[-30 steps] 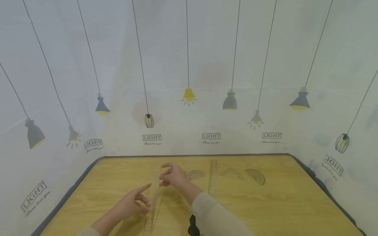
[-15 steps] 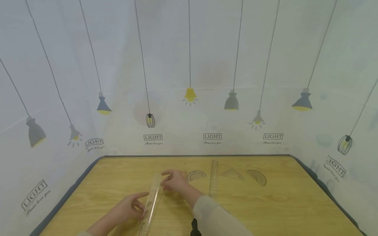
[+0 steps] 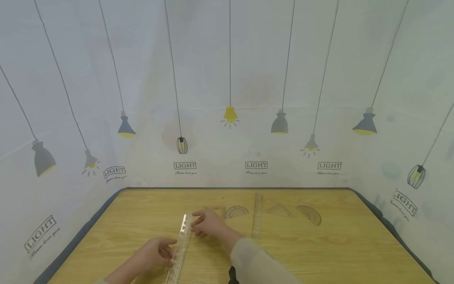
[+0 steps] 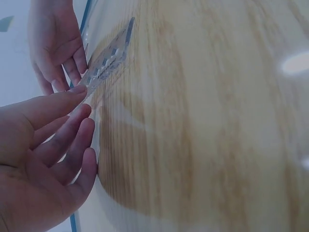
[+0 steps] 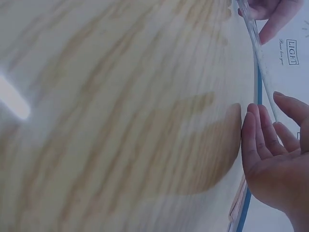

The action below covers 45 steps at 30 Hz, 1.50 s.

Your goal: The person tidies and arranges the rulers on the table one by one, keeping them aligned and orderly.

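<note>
A long clear plastic ruler lies on the wooden table, running away from me. My left hand rests at its left edge near the middle. Its fingers are almost straight, and the index fingertip touches the ruler in the left wrist view. My right hand sits at the ruler's far end with relaxed fingers against its right edge. The right wrist view shows the right hand beside the ruler, with the left hand beyond. Neither hand wraps around the ruler.
More clear drawing tools lie at the back of the table: a small protractor, a second straight ruler, a set square and a larger protractor. A lamp-printed curtain surrounds the table on three sides.
The ruler has come down from between the raised hands and now lies flat on the table. Both hands have lowered with it and moved slightly toward me.
</note>
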### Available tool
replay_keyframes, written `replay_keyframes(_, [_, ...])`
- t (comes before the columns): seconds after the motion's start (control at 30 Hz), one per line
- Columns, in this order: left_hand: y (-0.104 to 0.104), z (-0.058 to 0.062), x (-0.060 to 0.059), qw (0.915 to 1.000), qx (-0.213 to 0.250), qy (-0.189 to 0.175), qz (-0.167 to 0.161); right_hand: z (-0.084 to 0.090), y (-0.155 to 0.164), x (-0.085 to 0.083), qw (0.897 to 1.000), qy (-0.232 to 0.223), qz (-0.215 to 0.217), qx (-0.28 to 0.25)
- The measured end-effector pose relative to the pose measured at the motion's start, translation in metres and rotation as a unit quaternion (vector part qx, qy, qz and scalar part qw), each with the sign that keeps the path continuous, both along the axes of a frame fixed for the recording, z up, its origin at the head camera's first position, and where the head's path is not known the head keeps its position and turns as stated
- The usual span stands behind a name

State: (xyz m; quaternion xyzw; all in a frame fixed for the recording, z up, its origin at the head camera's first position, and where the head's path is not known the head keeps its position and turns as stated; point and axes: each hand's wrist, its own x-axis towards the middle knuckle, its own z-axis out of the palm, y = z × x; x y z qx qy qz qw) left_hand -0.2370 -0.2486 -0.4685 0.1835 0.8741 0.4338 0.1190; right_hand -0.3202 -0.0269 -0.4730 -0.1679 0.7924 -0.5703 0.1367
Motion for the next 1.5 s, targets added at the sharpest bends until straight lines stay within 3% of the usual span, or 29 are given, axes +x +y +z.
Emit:
replay_keyframes(0.23, [0.004, -0.001, -0.002, 0.9991, -0.031, 0.02, 0.019, 0.002, 0.001, 0.004, 1.0, -0.007, -0.004, 0.008])
replay_keyframes(0.6, [0.009, 0.002, -0.003, 0.999, 0.0, 0.032, 0.032, 0.007, 0.005, 0.009, 1.0, -0.017, 0.002, 0.012])
replay_keyframes(0.8, [0.011, 0.007, -0.005, 0.9994, 0.013, 0.023, 0.023, 0.011, 0.009, 0.009, 1.0, -0.01, 0.021, 0.021])
replay_keyframes(1.17, [0.021, 0.011, -0.013, 0.9996, 0.025, -0.003, 0.012, -0.001, 0.035, -0.009, 0.998, 0.036, 0.034, 0.048])
replay_keyframes(1.5, [0.041, 0.013, -0.019, 0.9986, 0.053, 0.008, 0.0, 0.013, 0.062, -0.004, 0.997, 0.038, 0.044, 0.055])
